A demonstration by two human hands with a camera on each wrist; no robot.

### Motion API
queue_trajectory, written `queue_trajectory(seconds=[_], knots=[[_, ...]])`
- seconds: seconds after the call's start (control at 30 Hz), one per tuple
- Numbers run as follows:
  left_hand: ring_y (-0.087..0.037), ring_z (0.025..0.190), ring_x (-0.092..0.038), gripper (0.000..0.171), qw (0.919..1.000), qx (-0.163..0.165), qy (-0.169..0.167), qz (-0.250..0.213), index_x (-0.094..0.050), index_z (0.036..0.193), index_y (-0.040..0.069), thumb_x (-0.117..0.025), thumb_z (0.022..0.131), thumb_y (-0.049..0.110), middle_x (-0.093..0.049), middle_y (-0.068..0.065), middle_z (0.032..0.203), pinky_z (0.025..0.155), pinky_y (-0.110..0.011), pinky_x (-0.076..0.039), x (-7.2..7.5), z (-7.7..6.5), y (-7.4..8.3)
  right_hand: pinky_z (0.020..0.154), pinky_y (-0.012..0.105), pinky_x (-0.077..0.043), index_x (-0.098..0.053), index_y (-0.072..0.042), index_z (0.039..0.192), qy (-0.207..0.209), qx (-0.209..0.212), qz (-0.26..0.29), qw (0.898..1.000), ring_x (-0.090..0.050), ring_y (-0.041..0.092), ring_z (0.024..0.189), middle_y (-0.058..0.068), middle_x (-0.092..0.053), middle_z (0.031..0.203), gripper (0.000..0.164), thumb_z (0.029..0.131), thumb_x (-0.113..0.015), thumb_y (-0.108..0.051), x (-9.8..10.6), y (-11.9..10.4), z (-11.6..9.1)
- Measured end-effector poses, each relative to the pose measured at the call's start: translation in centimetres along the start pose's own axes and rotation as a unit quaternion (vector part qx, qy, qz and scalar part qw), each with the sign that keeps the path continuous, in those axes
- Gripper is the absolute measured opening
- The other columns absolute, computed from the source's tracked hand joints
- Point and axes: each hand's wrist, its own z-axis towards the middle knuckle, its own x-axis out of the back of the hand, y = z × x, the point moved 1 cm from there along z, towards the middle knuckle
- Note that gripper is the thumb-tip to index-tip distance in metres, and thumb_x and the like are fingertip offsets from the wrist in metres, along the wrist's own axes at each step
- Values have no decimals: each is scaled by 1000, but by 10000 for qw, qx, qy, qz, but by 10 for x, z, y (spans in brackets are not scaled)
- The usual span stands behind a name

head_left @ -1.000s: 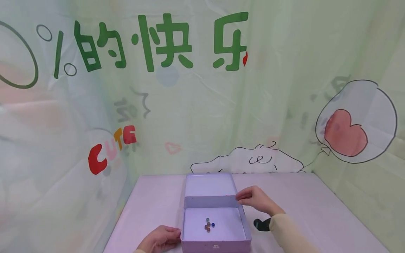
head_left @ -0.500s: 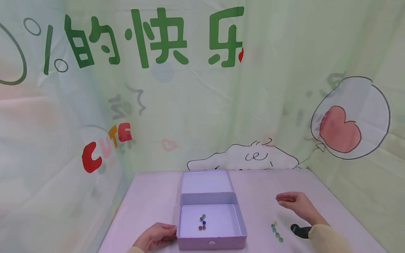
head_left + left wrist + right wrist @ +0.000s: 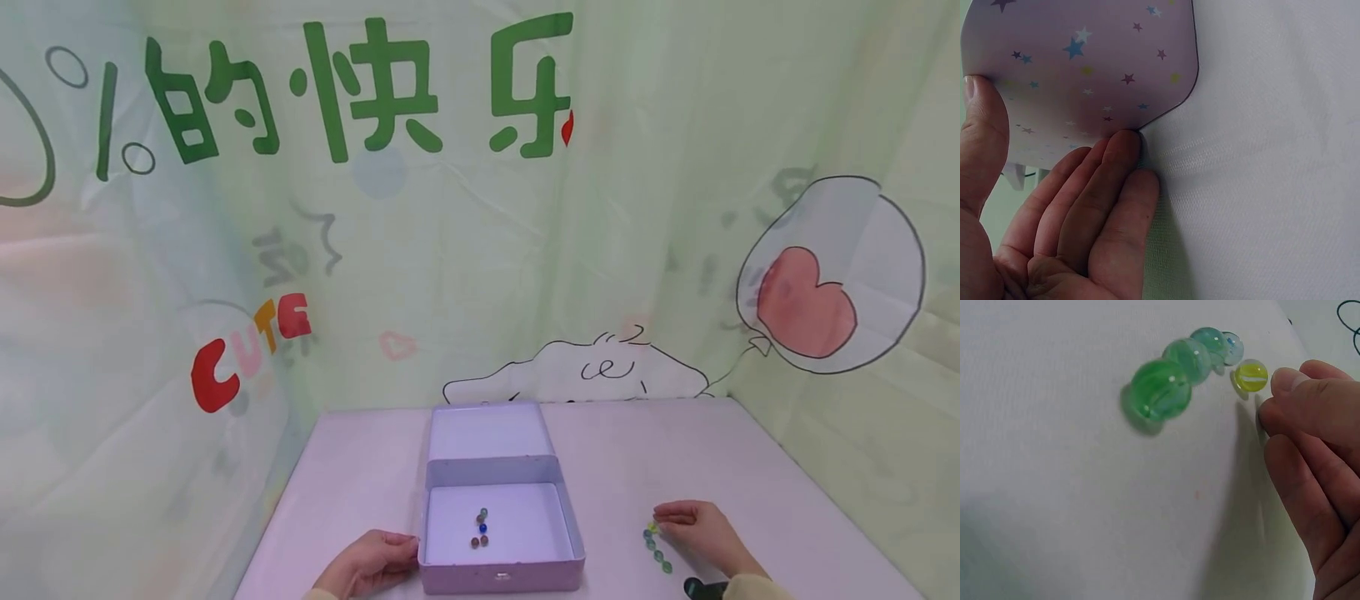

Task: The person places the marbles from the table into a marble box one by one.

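Observation:
A lilac metal box [image 3: 501, 575] stands with its lid [image 3: 489, 430] folded back; several glass marbles [image 3: 483, 528] lie on its floor. My left hand [image 3: 369, 563] touches the box's left side near the front. In the left wrist view its thumb and straight fingers [image 3: 1124, 147] rest against the star-printed wall [image 3: 1072, 87]. To the right of the box, a row of green and clear marbles [image 3: 657, 556] lies on the table, with a yellow marble [image 3: 1251, 377] at its far end. My right hand [image 3: 705, 533] is beside the yellow marble, fingertips close to it, thumb and fingers holding nothing visible.
The table [image 3: 360, 467] has a pale cloth. A printed curtain [image 3: 450, 250] hangs behind and at both sides. A dark wrist strap [image 3: 703, 588] is at my right sleeve.
My right hand has gone from the box's right rim out to the right, then down to the yellow marble. The marbles in the box have rolled a little. The left hand stays at the box.

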Motion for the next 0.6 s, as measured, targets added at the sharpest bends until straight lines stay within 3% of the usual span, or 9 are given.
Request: queue_trajectory(seconds=[0.2, 0.6], knots=[[-18, 101, -72, 33, 9999, -56, -45, -75, -67, 121, -11, -69, 98, 12, -75, -22, 113, 98, -47, -58, -2, -2, 1, 85, 41, -62, -71, 5, 115, 132, 221, -195, 9995, -73, 25, 96, 14, -77, 105, 29, 89, -76, -7, -7, -5, 0], [-17, 97, -71, 34, 9999, 38, 83, -134, -68, 120, -12, -71, 96, 12, -76, -21, 112, 97, -45, -59, 0, -2, 0, 83, 41, -61, -74, 2, 107, 320, 235, -275, 9988, -74, 23, 91, 11, -78, 98, 24, 85, -79, -4, -12, -1, 0]])
